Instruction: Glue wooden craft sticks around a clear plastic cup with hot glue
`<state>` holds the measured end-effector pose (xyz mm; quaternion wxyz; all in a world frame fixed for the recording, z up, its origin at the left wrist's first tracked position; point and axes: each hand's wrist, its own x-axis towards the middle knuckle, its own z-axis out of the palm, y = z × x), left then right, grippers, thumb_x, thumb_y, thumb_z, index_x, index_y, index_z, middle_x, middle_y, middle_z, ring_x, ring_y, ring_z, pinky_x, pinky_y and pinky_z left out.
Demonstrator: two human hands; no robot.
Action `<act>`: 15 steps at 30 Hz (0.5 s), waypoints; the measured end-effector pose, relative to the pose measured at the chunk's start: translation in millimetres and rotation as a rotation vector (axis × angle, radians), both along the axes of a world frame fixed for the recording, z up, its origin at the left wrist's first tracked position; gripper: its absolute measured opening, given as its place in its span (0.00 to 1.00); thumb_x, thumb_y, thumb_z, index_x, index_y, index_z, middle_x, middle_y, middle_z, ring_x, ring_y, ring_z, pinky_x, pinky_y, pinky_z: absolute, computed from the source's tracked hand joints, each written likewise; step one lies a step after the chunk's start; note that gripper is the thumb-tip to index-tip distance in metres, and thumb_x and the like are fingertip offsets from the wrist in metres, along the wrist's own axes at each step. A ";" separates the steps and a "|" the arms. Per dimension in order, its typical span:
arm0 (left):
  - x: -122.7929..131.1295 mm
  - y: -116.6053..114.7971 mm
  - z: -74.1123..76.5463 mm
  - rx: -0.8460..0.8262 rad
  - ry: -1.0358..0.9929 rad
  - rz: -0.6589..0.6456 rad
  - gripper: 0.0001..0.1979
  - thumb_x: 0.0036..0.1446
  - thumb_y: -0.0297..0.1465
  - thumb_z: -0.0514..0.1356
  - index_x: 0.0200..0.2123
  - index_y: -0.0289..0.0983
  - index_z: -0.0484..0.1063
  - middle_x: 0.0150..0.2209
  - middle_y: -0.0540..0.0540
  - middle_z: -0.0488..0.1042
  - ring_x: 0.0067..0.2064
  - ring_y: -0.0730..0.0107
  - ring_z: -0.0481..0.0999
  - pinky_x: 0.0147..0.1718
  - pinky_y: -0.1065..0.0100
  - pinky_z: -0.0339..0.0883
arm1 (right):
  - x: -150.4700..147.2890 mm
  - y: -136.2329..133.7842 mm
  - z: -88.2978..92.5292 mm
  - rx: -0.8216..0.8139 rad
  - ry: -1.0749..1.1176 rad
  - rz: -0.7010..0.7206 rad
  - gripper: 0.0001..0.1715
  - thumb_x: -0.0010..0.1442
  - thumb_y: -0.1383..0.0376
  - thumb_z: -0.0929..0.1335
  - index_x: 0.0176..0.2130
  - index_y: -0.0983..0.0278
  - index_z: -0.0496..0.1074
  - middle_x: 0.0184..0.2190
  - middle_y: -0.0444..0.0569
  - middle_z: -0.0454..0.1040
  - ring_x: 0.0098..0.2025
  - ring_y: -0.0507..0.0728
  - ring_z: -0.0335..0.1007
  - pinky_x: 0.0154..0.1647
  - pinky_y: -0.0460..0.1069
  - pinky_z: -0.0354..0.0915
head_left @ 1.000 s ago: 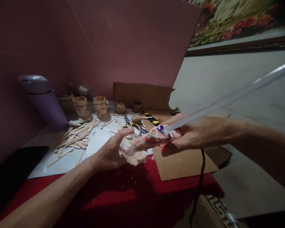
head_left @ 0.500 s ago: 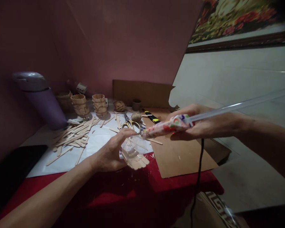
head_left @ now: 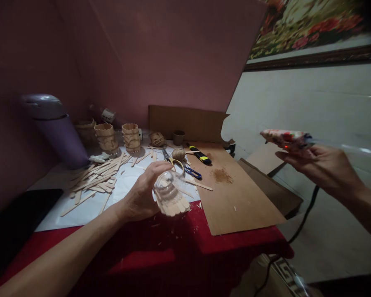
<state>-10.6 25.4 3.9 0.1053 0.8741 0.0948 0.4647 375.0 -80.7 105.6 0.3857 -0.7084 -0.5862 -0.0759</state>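
My left hand [head_left: 145, 192] is wrapped round a clear plastic cup [head_left: 168, 185], tilted on its side, with wooden craft sticks [head_left: 174, 206] fixed along its lower side. Out to the right, beyond the table, my right hand [head_left: 324, 167] grips a glue gun [head_left: 287, 138] with a colourful patterned covering and a small red light; a clear glue stick trails from its back and a dark cord hangs below. Just behind the cup lie scissors [head_left: 176, 163] with yellow-rimmed handles, a blue-handled snipper [head_left: 193, 172] and a ball of twine [head_left: 178, 154].
Loose craft sticks [head_left: 100, 177] are heaped on white paper at left. Stick-covered cups [head_left: 131, 138] stand behind them, near a purple bottle [head_left: 60, 138]. A yellow-black utility knife [head_left: 199, 154] rests on a cardboard sheet [head_left: 241, 206]. Red cloth [head_left: 160, 255] covers the table's front.
My right hand has drawn the glue gun away from the cup, out to the right and slightly up. The cup in my left hand has shifted slightly left and up.
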 end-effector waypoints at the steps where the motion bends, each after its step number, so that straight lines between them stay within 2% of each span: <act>1: -0.3 0.4 -0.5 0.004 -0.005 0.016 0.40 0.48 0.34 0.71 0.62 0.42 0.57 0.54 0.36 0.69 0.56 0.49 0.70 0.53 0.47 0.69 | -1.9 -1.4 -1.4 -0.011 -0.038 0.032 0.17 0.59 0.56 0.70 0.46 0.58 0.79 0.43 0.56 0.79 0.45 0.63 0.75 0.44 0.55 0.66; 3: -1.1 1.2 -1.4 0.000 -0.008 0.038 0.40 0.48 0.34 0.71 0.62 0.42 0.57 0.54 0.36 0.68 0.57 0.49 0.69 0.54 0.47 0.68 | -9.8 -3.7 -3.0 -0.012 -0.073 0.109 0.17 0.60 0.56 0.69 0.48 0.55 0.78 0.49 0.53 0.78 0.55 0.65 0.71 0.55 0.56 0.62; 4: -1.6 1.6 -1.7 -0.008 -0.007 0.042 0.40 0.48 0.34 0.71 0.62 0.42 0.57 0.55 0.36 0.68 0.58 0.49 0.69 0.55 0.47 0.68 | -15.3 -4.9 -3.6 -0.020 -0.068 0.141 0.17 0.60 0.56 0.69 0.49 0.55 0.78 0.49 0.52 0.78 0.56 0.66 0.70 0.56 0.56 0.62; 6: -2.4 2.4 -2.0 -0.031 -0.004 0.033 0.40 0.48 0.36 0.71 0.62 0.42 0.58 0.56 0.36 0.67 0.58 0.49 0.68 0.56 0.48 0.67 | -27.9 -7.2 -4.9 -0.094 -0.003 0.216 0.19 0.61 0.56 0.69 0.50 0.57 0.77 0.47 0.53 0.79 0.54 0.66 0.71 0.54 0.56 0.65; 10: -3.1 3.2 -1.6 -0.060 -0.024 0.002 0.38 0.49 0.35 0.71 0.61 0.41 0.59 0.55 0.36 0.66 0.58 0.49 0.67 0.56 0.48 0.66 | -53.1 -10.8 -8.9 -0.211 0.122 0.328 0.16 0.56 0.57 0.73 0.44 0.61 0.79 0.41 0.55 0.80 0.42 0.62 0.74 0.42 0.53 0.68; 15: -2.0 0.2 -2.2 -0.132 0.040 -0.038 0.36 0.51 0.30 0.69 0.61 0.42 0.59 0.55 0.38 0.67 0.56 0.52 0.70 0.55 0.52 0.69 | -80.0 -13.8 -8.1 -0.243 0.205 0.637 0.14 0.54 0.58 0.75 0.41 0.60 0.79 0.39 0.54 0.81 0.37 0.59 0.75 0.35 0.50 0.68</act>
